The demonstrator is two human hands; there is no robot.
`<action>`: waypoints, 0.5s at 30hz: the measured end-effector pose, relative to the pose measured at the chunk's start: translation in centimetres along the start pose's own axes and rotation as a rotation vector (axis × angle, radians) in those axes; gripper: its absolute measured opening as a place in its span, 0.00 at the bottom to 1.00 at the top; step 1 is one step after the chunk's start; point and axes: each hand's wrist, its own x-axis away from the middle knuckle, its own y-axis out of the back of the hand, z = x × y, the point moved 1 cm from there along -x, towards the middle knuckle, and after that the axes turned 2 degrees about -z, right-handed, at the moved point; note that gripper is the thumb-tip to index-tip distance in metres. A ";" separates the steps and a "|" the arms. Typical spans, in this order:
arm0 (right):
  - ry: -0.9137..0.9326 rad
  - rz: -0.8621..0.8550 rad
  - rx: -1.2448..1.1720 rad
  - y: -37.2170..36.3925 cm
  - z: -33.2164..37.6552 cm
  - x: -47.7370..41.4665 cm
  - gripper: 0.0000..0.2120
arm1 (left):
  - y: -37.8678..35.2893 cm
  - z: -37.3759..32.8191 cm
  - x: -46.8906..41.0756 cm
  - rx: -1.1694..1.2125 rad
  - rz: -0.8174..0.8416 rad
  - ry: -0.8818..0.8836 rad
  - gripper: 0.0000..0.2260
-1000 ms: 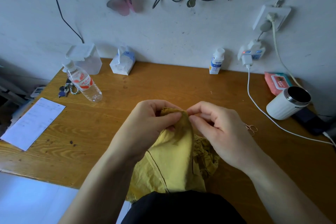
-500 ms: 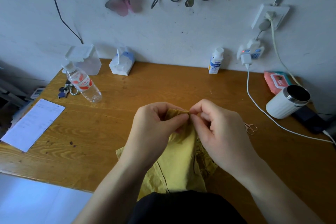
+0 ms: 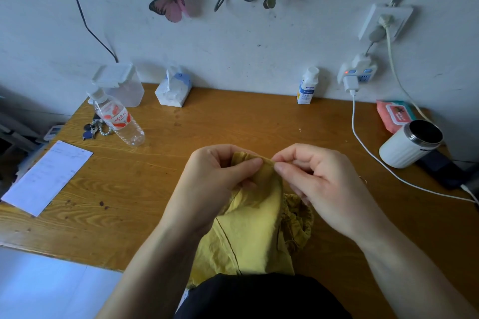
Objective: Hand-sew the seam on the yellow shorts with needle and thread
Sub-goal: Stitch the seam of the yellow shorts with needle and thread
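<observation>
My left hand (image 3: 220, 179) and right hand (image 3: 329, 184) each keep a closed grip on the yellow shorts (image 3: 254, 228), whose fold is raised above the desk (image 3: 233, 116); needle unseen, I'd hold that fold taut and stitch small.

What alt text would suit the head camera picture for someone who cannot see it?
Two hands hold up a fold of yellow shorts over a wooden desk: the left hand grips the cloth, the right hand pinches its top edge; no needle can be made out. A water bottle, keys, paper and a white mug sit nearby.
</observation>
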 end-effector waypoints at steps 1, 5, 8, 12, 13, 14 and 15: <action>-0.037 0.027 -0.052 0.2 -0.1 -0.1 0.08 | 0.1 0.0 -0.1 0.016 0.017 0.019 0.01; -0.156 0.119 -0.276 0.7 -0.4 -0.3 0.07 | 0.3 0.0 -0.4 0.138 0.108 0.121 0.07; -0.197 0.147 -0.406 0.8 -0.5 -0.5 0.06 | 0.4 -0.2 -0.6 0.219 0.153 0.161 0.07; -0.205 0.141 -0.459 1.1 -0.7 -0.5 0.06 | 0.9 -0.6 -0.7 0.298 0.194 0.173 0.12; -0.203 0.140 -0.464 1.1 -0.7 -0.5 0.06 | 1.0 -0.7 -0.7 0.309 0.200 0.176 0.12; -0.198 0.141 -0.466 1.2 -0.6 -0.4 0.06 | 1.1 -0.8 -0.8 0.315 0.204 0.177 0.11; -0.194 0.143 -0.466 1.2 -0.6 -0.4 0.06 | 1.1 -0.9 -0.8 0.320 0.205 0.180 0.09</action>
